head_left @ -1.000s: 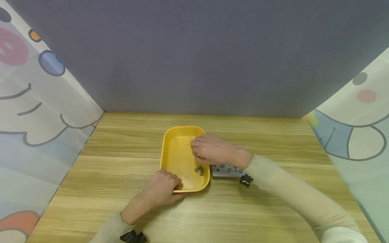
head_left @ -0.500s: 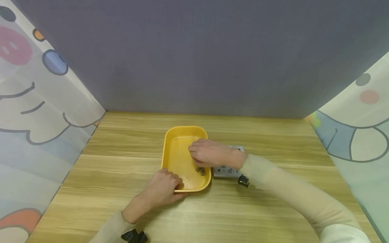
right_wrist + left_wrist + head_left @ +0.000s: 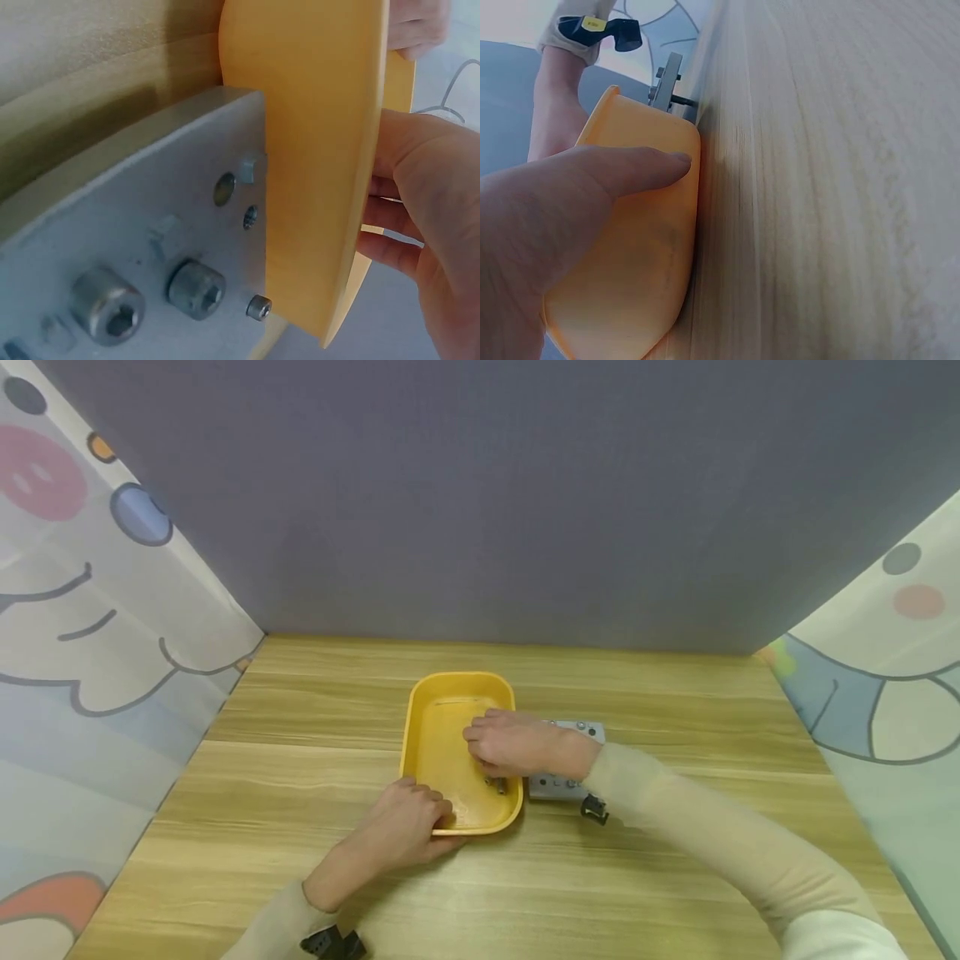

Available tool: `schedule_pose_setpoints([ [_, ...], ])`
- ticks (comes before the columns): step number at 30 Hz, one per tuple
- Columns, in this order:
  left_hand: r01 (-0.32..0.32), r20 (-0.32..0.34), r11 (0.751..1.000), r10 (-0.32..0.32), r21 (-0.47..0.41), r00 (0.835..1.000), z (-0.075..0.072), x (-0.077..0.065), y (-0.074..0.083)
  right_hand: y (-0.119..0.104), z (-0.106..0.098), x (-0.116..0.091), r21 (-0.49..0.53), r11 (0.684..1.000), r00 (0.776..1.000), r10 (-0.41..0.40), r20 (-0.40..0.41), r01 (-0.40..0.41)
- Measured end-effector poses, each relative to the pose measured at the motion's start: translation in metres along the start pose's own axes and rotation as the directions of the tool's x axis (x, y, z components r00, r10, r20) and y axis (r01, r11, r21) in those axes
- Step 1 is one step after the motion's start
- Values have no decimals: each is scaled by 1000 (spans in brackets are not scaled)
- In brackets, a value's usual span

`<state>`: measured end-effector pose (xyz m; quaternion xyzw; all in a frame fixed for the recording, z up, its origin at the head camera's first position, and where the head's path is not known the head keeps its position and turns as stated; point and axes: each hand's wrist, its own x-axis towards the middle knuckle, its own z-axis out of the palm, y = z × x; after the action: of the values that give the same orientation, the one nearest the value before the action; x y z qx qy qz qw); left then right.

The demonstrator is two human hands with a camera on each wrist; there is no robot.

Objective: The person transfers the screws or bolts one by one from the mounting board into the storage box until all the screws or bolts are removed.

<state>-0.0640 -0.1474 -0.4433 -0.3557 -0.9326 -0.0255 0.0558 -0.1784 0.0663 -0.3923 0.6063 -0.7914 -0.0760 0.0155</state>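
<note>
A yellow plastic tray [image 3: 435,743] lies on the wooden table. My left hand [image 3: 401,822] grips its near left corner, fingers over the rim and thumb [image 3: 649,169] pressed along the outer wall. Across the tray's right rim reaches my right hand [image 3: 510,743], its fingers bent down inside, close over a couple of small metal bolts [image 3: 497,785] on the tray floor. The right fingertips are hidden behind the rim in the right wrist view, so I cannot tell whether they pinch a bolt. Beside the tray is a grey metal plate [image 3: 135,217] with holes and socket head bolts [image 3: 196,289].
The plate sits right against the tray's right wall, partly under my right forearm. A dark grey panel [image 3: 480,510] rises at the table's back edge. Cartoon-printed curtains [image 3: 112,710] hang at both sides. Bare wood table [image 3: 600,877] extends around the tray.
My right hand has come lower and nearer in the tray, now partly covering the bolts. The left hand keeps its grip on the corner.
</note>
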Motion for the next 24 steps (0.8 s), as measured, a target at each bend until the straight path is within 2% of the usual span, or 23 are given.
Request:
schedule_pose_setpoints([
  [13, 8, -4, 1000, -8, 1, 1000, 1, -1, 0, -5, 2, 0, 49, 999, 1000, 3, 28, -4],
  [18, 10, -5, 1000, -10, -3, 1000, 2, -1, 0, -5, 2, -4, 67, 998, 1000, -1, -7, 2],
  [24, 11, -9, 1000, -11, -14, 1000, 2, -1, 0, -1, 2, -11, 146, 989, 997, 37, -63, -27],
])
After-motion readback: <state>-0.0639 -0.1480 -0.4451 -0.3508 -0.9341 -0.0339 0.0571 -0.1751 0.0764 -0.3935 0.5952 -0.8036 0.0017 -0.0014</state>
